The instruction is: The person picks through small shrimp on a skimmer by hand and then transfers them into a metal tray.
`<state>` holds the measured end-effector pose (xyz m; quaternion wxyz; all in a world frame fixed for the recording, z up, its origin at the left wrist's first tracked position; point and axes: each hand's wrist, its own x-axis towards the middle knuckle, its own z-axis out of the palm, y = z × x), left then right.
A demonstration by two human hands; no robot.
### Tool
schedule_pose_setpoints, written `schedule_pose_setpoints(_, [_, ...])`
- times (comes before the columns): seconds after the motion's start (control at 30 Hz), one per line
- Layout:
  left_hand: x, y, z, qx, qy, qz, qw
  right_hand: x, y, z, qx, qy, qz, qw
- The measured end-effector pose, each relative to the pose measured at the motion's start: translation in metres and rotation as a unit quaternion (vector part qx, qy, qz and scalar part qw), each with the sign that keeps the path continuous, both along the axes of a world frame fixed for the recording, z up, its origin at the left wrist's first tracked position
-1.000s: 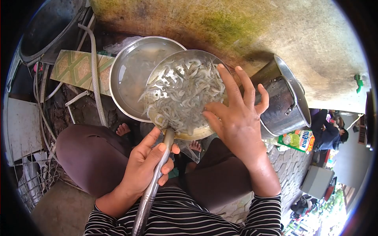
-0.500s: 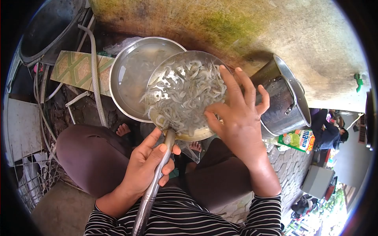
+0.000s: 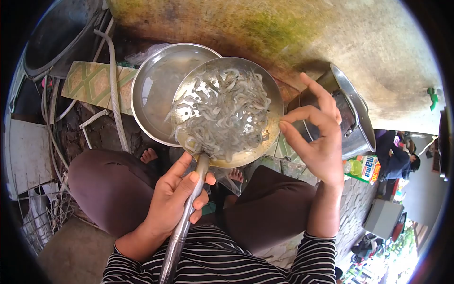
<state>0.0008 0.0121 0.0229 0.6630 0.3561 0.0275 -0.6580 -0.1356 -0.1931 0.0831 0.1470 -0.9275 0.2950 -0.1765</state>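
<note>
My left hand is wrapped round the metal handle of a perforated skimmer. Many small grey shrimp lie in its wide round bowl. The skimmer overlaps the right part of a metal basin that holds cloudy water. Just right of the skimmer's rim, my right hand is raised with thumb and index finger pinched together and the other fingers lifted. Whatever may be between those fingertips is too small to make out.
A tall metal pot stands at the right by the stained wall. Near it lies a green packet. A hose and a patterned tile are at the left. A person is in the right background.
My right hand has moved right, away from the shrimp and past the skimmer's rim. The shrimp at the right side now show more fully. My left hand keeps its hold.
</note>
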Motion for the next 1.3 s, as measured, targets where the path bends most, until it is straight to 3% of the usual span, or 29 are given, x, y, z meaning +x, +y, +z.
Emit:
schedule_pose_setpoints(0.17, [-0.002,0.003,0.004,0.059,-0.029,0.015,0.998,-0.035,-0.003,0.009,0.116,-0.140,-0.001,0.983])
schedule_pose_setpoints(0.23, [0.001,0.006,-0.005,0.027,-0.011,0.036,0.999,-0.073,0.008,0.013,0.321,-0.309,0.026,0.895])
schedule_pose_setpoints(0.3, [0.007,0.011,-0.012,-0.043,0.010,0.026,0.999,-0.123,0.029,0.009,0.382,-0.376,0.016,0.844])
schedule_pose_setpoints(0.4, [0.020,0.013,-0.015,-0.087,0.057,-0.014,0.995,-0.207,0.075,-0.013,0.403,-0.301,-0.200,0.841])
schedule_pose_setpoints(0.5, [0.025,0.011,-0.021,-0.095,0.079,-0.026,0.992,-0.265,0.134,-0.059,0.410,-0.175,-0.431,0.785])
schedule_pose_setpoints(0.57, [0.027,0.006,-0.027,-0.090,0.082,-0.047,0.991,-0.298,0.170,-0.109,0.370,-0.048,-0.460,0.806])
schedule_pose_setpoints(0.63, [0.029,0.005,-0.027,-0.079,0.067,-0.042,0.994,-0.313,0.203,-0.145,0.382,0.033,-0.484,0.787])
schedule_pose_setpoints(0.77, [0.029,0.007,-0.025,-0.095,0.052,-0.069,0.992,-0.313,0.249,-0.217,0.368,0.046,-0.495,0.786])
schedule_pose_setpoints(0.87, [0.021,0.004,-0.027,-0.092,0.047,-0.071,0.992,-0.317,0.266,-0.270,0.351,0.132,-0.517,0.769])
schedule_pose_setpoints(0.93, [0.015,0.002,-0.024,-0.083,0.042,-0.068,0.993,-0.316,0.272,-0.285,0.395,0.252,-0.502,0.727])
schedule_pose_setpoints(1.03, [0.019,0.008,-0.018,-0.084,0.029,-0.057,0.994,-0.309,0.269,-0.278,0.445,0.268,-0.473,0.711])
schedule_pose_setpoints(1.13, [0.016,0.007,-0.020,-0.086,0.041,-0.042,0.995,-0.320,0.252,-0.272,0.367,0.300,-0.469,0.745])
schedule_pose_setpoints(1.2, [0.009,0.008,-0.017,-0.063,0.004,-0.011,0.998,-0.341,0.237,-0.271,0.302,0.181,-0.445,0.823])
schedule_pose_setpoints(1.27, [0.001,0.005,-0.009,-0.028,-0.040,0.012,0.999,-0.323,0.191,-0.218,0.370,0.038,-0.495,0.786])
schedule_pose_setpoints(1.3, [-0.001,0.003,-0.004,-0.008,-0.061,0.010,0.998,-0.308,0.167,-0.185,0.345,-0.019,-0.480,0.806])
